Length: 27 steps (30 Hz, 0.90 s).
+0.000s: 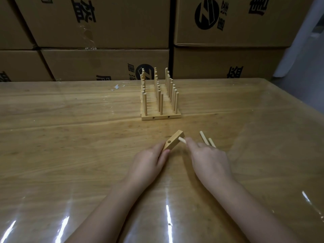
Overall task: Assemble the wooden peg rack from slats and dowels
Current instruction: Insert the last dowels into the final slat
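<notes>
1. The left hand (149, 160) grips a short wooden slat (173, 142) by its near end. It is held tilted above the bench (70, 137), so one side faces the right hand.
2. The right hand (208, 160) pinches a dowel (182, 140) in its fingers, with the tip at the slat's side (seemingly entering a hole).
3. Two spare dowels (204, 140) poke out just beyond that hand, within easy reach.
4. The part-built peg rack (160, 100) stands farther back, before stacked cardboard boxes (105, 64).

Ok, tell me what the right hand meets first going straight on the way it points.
The slat gripped by the left hand: the dowel pinched in the right hand points at its side face, tip seemingly touching; depth is unclear.
</notes>
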Available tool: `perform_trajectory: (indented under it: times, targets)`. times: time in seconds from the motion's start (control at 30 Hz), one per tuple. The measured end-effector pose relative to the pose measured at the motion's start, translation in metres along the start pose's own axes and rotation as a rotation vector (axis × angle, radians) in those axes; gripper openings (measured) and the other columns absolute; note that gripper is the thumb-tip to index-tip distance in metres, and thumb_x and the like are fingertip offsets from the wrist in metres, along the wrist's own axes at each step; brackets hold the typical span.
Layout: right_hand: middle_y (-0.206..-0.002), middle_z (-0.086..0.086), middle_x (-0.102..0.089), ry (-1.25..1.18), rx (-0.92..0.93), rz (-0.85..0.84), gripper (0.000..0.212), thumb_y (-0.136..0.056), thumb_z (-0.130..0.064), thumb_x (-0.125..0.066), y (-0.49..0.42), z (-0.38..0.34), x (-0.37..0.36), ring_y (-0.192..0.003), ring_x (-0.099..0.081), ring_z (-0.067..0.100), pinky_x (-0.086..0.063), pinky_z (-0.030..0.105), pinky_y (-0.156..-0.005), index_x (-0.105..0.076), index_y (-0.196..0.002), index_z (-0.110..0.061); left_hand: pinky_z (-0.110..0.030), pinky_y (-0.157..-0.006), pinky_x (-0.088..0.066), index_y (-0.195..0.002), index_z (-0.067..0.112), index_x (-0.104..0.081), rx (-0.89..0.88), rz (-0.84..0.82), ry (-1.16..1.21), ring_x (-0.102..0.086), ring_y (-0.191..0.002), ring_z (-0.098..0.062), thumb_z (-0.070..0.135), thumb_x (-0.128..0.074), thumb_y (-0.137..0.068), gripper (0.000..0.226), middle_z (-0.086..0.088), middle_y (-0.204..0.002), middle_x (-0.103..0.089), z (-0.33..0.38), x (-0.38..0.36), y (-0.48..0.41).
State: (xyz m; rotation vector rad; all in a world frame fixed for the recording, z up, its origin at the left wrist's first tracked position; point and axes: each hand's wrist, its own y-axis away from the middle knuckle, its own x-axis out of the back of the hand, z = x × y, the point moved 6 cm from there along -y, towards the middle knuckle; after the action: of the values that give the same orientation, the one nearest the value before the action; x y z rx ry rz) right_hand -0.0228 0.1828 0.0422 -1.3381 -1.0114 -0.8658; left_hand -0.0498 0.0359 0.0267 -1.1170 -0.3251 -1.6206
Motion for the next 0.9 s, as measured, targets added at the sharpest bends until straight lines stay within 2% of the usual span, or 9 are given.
perform_trajectory:
  times: [0.13,0.27,0.47,0.57,0.7,0.77,0.9]
  targets:
    - [-0.097,-0.002,-0.062,0.062,-0.023,-0.017,0.045,-0.093,-0.014,-0.036,0.005,-0.003,-0.004,-0.083,-0.064,0.020,-0.032,0.029,-0.053,-0.032,-0.136,-0.028,-0.034,-0.070,-0.044,-0.135,0.023,-0.046,0.004,-0.025,-0.125,-0.063,-0.092,-0.026,0.039,-0.036,-0.100,0.040,-0.005,-0.108,-0.067,0.002,-0.004,0.001]
    - [-0.099,-0.002,-0.063,0.057,-0.057,-0.032,0.048,-0.094,-0.012,-0.036,0.007,-0.005,-0.008,-0.082,-0.064,0.019,-0.034,0.028,-0.054,-0.029,-0.139,-0.026,-0.030,-0.061,-0.035,-0.136,0.022,-0.043,-0.008,-0.028,-0.235,-0.063,-0.089,-0.024,0.042,-0.031,-0.101,0.042,-0.003,-0.106,-0.066,0.003,-0.005,0.002]
    - [-0.092,-0.001,-0.063,0.132,-0.086,-0.070,0.045,-0.094,-0.011,-0.034,0.010,-0.011,-0.011,-0.076,-0.063,0.019,-0.028,0.027,-0.050,-0.031,-0.138,-0.022,-0.031,-0.058,-0.044,-0.134,0.023,-0.039,-0.047,-0.081,-0.390,-0.065,-0.084,-0.021,0.044,-0.023,-0.101,0.042,0.001,-0.107,-0.064,0.006,-0.008,0.001]
    - [-0.091,0.000,-0.063,0.134,-0.078,-0.068,0.045,-0.094,-0.010,-0.034,0.009,-0.010,-0.010,-0.076,-0.064,0.019,-0.025,0.027,-0.048,-0.032,-0.137,-0.022,-0.036,-0.065,-0.050,-0.135,0.021,-0.039,-0.038,-0.101,-0.393,-0.065,-0.086,-0.023,0.043,-0.023,-0.102,0.043,-0.001,-0.109,-0.064,0.006,-0.008,0.000]
    - [-0.081,-0.003,-0.063,0.032,-0.082,-0.051,0.035,-0.096,-0.017,-0.035,0.007,-0.005,-0.011,-0.069,-0.063,0.019,-0.016,0.026,-0.041,-0.041,-0.129,-0.026,-0.037,-0.067,-0.050,-0.131,0.020,-0.042,-0.044,-0.103,-0.397,-0.064,-0.085,-0.023,0.043,-0.024,-0.102,0.041,-0.002,-0.106,-0.063,0.008,-0.006,0.001]
    - [-0.075,-0.004,-0.062,-0.065,-0.100,-0.028,0.028,-0.098,-0.025,-0.034,0.007,-0.001,-0.010,-0.066,-0.062,0.020,-0.022,0.026,-0.043,-0.047,-0.123,-0.028,-0.036,-0.064,-0.049,-0.131,0.020,-0.041,-0.052,-0.102,-0.406,-0.064,-0.084,-0.023,0.042,-0.024,-0.102,0.041,-0.002,-0.105,-0.063,0.008,-0.006,0.001]
    - [-0.072,-0.003,-0.064,-0.217,-0.128,-0.036,0.032,-0.099,-0.034,-0.031,0.004,0.005,-0.010,-0.065,-0.061,0.019,-0.032,0.027,-0.048,-0.053,-0.121,-0.029,-0.030,-0.057,-0.039,-0.131,0.021,-0.041,-0.060,-0.097,-0.421,-0.064,-0.083,-0.023,0.042,-0.024,-0.102,0.040,-0.001,-0.103,-0.063,0.009,-0.008,0.000]
